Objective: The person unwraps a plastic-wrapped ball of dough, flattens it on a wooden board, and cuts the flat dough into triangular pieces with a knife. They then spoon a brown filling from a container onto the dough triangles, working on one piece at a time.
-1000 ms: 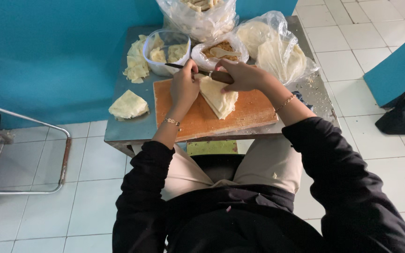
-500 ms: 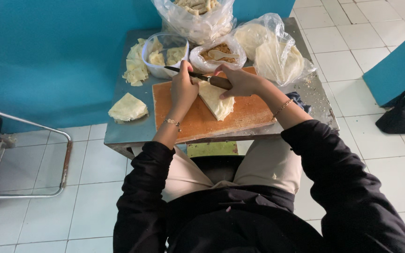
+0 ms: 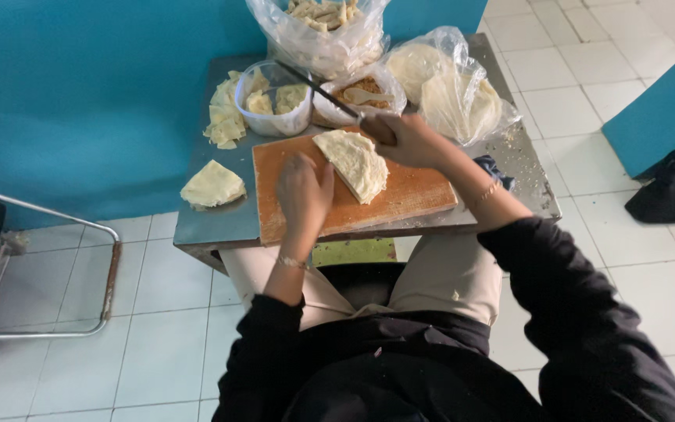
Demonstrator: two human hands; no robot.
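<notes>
My right hand [image 3: 409, 139] has its grip wrapped tight on the knife [image 3: 330, 98], blade lifted and pointing out over the clear bowl of dough scraps [image 3: 275, 100]. My left hand [image 3: 304, 191] rests on the wooden cutting board [image 3: 400, 195], fingers curled loosely and pinching nothing, just beside the folded dough sheet [image 3: 353, 160] lying mid-board. I judge the raised blade could clip the bowl's rim or the plastic bag of filling [image 3: 361, 90] behind it. Brought down carelessly, it could catch my left fingers, which sit close to the sheet. The board overhangs the desk [image 3: 205, 219] edge, so hard pressure might tip it.
</notes>
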